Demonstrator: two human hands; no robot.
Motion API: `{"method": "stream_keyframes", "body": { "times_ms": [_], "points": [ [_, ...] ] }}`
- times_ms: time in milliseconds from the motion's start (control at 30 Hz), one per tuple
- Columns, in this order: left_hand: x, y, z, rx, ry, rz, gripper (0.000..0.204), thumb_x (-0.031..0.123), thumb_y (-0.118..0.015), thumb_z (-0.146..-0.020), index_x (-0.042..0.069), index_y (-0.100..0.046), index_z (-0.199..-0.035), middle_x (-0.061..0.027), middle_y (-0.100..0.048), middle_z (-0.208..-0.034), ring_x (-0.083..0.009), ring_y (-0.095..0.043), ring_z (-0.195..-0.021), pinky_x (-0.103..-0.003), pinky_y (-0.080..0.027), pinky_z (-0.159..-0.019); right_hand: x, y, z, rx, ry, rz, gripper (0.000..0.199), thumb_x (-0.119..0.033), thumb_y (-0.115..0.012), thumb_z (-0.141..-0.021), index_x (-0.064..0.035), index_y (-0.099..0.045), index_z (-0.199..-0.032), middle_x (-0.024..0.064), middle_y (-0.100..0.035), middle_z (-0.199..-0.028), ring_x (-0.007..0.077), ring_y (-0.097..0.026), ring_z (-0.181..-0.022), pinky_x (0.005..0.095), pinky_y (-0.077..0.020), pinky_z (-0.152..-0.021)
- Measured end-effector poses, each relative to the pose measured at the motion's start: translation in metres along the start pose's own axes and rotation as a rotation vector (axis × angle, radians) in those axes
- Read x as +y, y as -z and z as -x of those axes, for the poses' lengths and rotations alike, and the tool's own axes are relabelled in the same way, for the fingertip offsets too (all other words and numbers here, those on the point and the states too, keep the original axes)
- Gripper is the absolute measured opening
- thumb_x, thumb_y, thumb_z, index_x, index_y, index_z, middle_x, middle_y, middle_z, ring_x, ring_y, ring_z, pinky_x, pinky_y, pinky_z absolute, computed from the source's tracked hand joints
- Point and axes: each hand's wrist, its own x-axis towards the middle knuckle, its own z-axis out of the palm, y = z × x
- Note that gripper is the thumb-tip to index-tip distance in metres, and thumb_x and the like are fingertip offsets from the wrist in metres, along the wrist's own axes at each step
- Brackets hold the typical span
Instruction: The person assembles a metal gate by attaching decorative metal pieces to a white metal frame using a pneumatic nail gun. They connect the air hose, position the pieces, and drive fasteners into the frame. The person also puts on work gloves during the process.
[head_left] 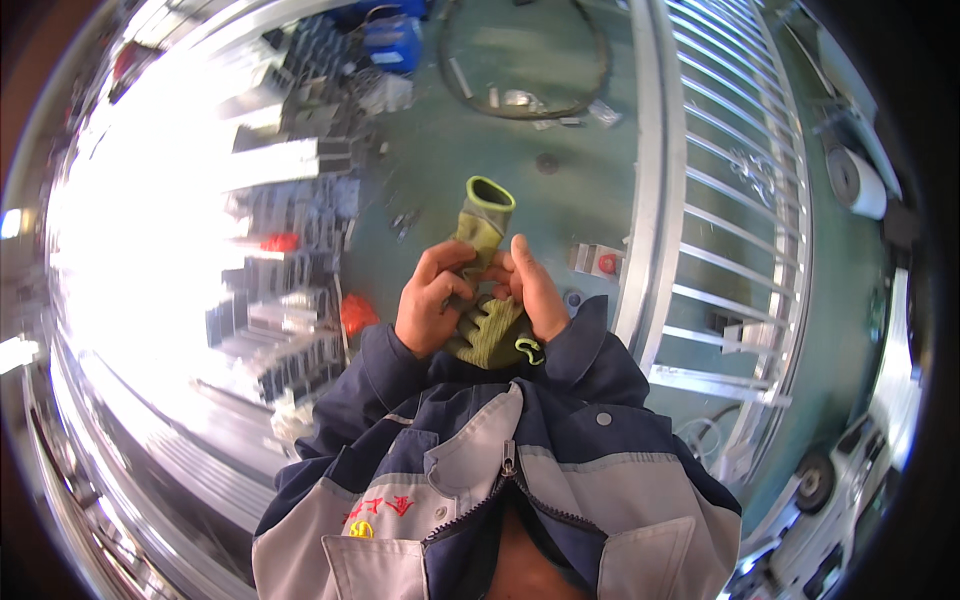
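Two olive-green knit work gloves are at my hands, in front of my jacket. One glove (482,228) points away from me, its bright-edged cuff gaping at the far end. The fingers of my left hand (432,300) are closed on it. A second glove (490,338) hangs just below, with its fingers spread and its cuff edge near my right sleeve. My right hand (533,290) is against the gloves from the right, thumb up and fingers curled behind them. What its fingertips grip is partly hidden.
Stacked metal profiles (290,165) lie to the left in glare. A barred metal frame (650,190) runs along the right. On the green floor are a black hose loop (606,60), a blue container (391,45) and a red bag (357,314). A white roll (856,184) stands far right.
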Motion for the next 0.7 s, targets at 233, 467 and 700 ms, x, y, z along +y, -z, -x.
{"method": "stream_keyframes", "body": {
  "times_ms": [233, 467, 700],
  "points": [
    [-0.054, 0.012, -0.065, -0.335, 0.269, 0.432, 0.022, -0.012, -0.063, -0.086, 0.006, -0.050, -0.090, -0.0153, -0.068, -0.120, -0.0254, -0.064, -0.110, -0.036, -0.051, -0.093, -0.016, 0.033, -0.032, 0.220, -0.025, 0.083, 0.067, -0.062, -0.043, -0.102, -0.0015, -0.069, -0.115, 0.0071, -0.072, -0.105, 0.0166, -0.068, -0.093, 0.0283, -0.0456, -0.083],
    [-0.108, 0.009, -0.154, -0.330, 0.560, 0.816, 0.017, 0.007, -0.059, -0.101, 0.009, -0.043, -0.108, -0.0165, -0.069, -0.103, -0.0216, -0.065, -0.095, -0.032, -0.051, -0.088, 0.001, 0.046, -0.040, 0.675, 0.176, 0.303, 0.055, -0.023, -0.072, -0.092, -0.0017, -0.052, -0.139, 0.0093, -0.072, -0.108, 0.0186, -0.067, -0.094, 0.0356, -0.0512, -0.086],
    [-0.106, -0.062, -0.227, -0.815, 0.504, 0.654, 0.011, 0.009, -0.056, -0.102, 0.007, -0.048, -0.109, -0.0134, -0.069, -0.094, -0.0152, -0.059, -0.072, -0.028, -0.050, -0.070, -0.007, 0.046, -0.010, 0.836, 0.486, 0.422, 0.075, -0.005, -0.074, -0.082, -0.0076, -0.043, -0.150, 0.0140, -0.065, -0.125, 0.0179, -0.063, -0.108, 0.0342, -0.0500, -0.097]
  ]
}}
